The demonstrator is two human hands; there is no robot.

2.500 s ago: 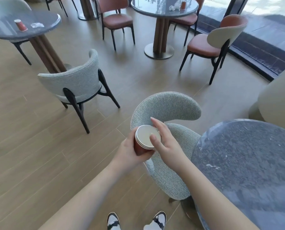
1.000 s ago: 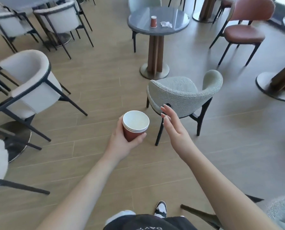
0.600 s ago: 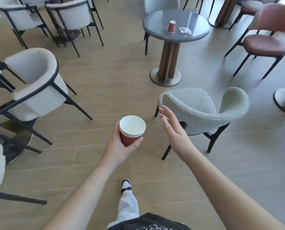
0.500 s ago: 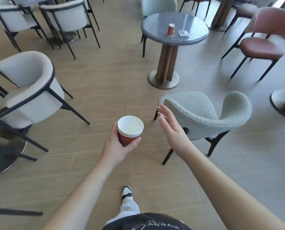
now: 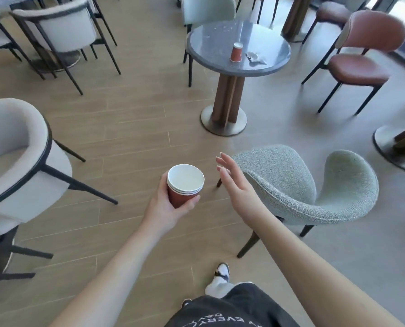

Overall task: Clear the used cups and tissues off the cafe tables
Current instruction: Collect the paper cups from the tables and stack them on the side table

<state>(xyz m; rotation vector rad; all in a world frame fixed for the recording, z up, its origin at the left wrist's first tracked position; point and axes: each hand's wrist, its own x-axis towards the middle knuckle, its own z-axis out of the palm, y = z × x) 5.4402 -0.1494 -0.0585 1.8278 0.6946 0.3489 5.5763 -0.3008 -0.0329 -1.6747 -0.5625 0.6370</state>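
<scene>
While the left hand (image 5: pixel 166 208) is gripping the stacked cups (image 5: pixel 185 185) and the right hand's fingers (image 5: pixel 222 162) are hanging open and empty, the surface (image 5: pixel 220 67) ahead, bearing a cup (image 5: pixel 236 52) and tissue (image 5: pixel 255 58) near its right edge, is drawing closer.

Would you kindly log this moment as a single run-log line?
left hand: holds stack of paper cups | right hand: open, empty | round table: red cup, crumpled tissue uncollected
</scene>
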